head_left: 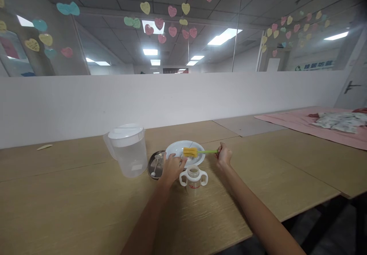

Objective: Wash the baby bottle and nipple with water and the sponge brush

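Note:
My right hand is closed around the thin green handle of a bottle brush. Its yellow sponge head points left, over a white bowl. At the bowl's near left rim is my left hand, fingers apart; whether it touches the rim I cannot tell. Just in front of the bowl stands a baby bottle without a lid, with two white side handles and red lettering. Left of my left hand, a round metal tray bears small clear and white parts, partly hidden by the hand.
A clear lidded pitcher with water stands left of the tray. Farther left lies a flat beige piece. On the right, a pink cloth carries a doll in patterned clothes. A white low wall borders the wooden table.

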The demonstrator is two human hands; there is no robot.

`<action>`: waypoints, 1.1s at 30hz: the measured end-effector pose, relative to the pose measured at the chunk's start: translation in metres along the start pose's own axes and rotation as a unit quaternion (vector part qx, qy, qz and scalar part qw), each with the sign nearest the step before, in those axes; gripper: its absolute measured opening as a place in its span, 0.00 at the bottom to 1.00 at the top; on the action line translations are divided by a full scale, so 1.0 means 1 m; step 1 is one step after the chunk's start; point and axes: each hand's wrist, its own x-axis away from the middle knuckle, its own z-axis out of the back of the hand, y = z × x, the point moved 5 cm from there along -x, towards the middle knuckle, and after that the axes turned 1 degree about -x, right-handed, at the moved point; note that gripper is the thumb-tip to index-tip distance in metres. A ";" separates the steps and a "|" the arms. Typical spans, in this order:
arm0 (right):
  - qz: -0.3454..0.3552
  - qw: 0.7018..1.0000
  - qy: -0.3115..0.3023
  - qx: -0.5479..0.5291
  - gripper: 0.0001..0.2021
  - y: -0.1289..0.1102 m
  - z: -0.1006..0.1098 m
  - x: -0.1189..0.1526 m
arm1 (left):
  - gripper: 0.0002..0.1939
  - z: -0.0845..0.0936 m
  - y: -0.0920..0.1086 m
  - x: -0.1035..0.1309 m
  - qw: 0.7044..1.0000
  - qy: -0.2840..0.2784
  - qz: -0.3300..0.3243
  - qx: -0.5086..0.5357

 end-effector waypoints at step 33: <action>-0.037 0.988 -0.143 -0.042 0.15 0.013 -0.005 -0.005 | 0.12 0.018 -0.073 0.054 0.962 0.134 0.237 0.016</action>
